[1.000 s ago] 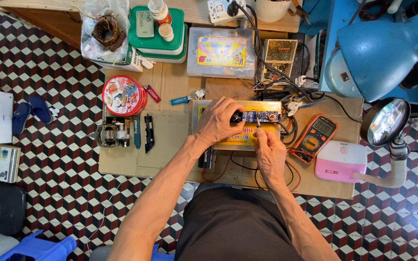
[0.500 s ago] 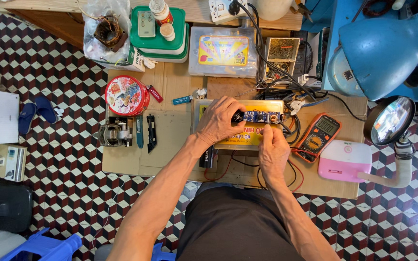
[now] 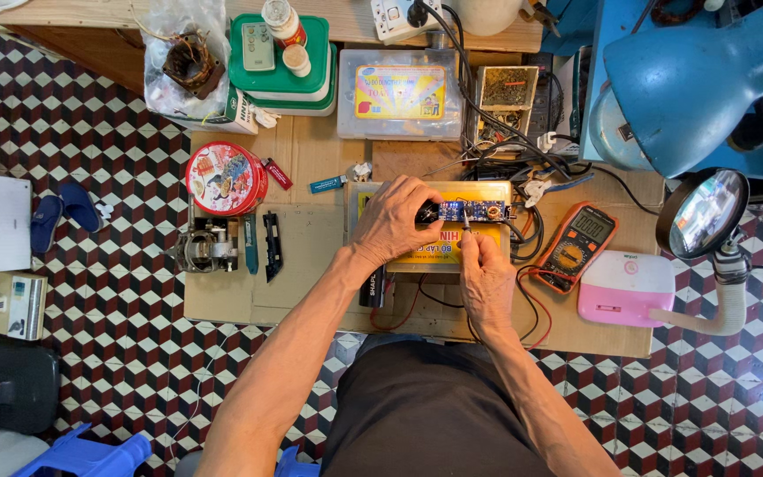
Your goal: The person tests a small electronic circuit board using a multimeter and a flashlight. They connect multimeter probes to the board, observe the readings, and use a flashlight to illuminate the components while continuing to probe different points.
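A small blue circuit board point(image 3: 474, 210) lies on top of a yellow box point(image 3: 439, 225) near the middle of the counter point(image 3: 311, 177). The left hand point(image 3: 395, 221) is spread over the box's left half, fingers curled around a dark part at the board's left end. The right hand point(image 3: 486, 269) pinches a thin metal tool point(image 3: 466, 221) between thumb and fingers, its tip touching the board's lower edge. Tangled wires point(image 3: 523, 177) run off the board's right end, crowding the gap toward an orange multimeter point(image 3: 576, 246) just beside the box. A pink and white case point(image 3: 624, 287) sits near the counter's right edge, with a round magnifier lamp point(image 3: 704, 212) overhanging it. Left of the box lies bare cardboard, the widest free room, before a black clip point(image 3: 271, 246), a metal motor part point(image 3: 203, 249) at the left edge and a round red tin point(image 3: 225, 178). Behind the box, a clear parts case point(image 3: 399, 93) and a stack of green-lidded tubs point(image 3: 280, 62) line the far edge. The near edge meets the person's lap, and patterned floor tiles point(image 3: 90, 265) surround the counter.
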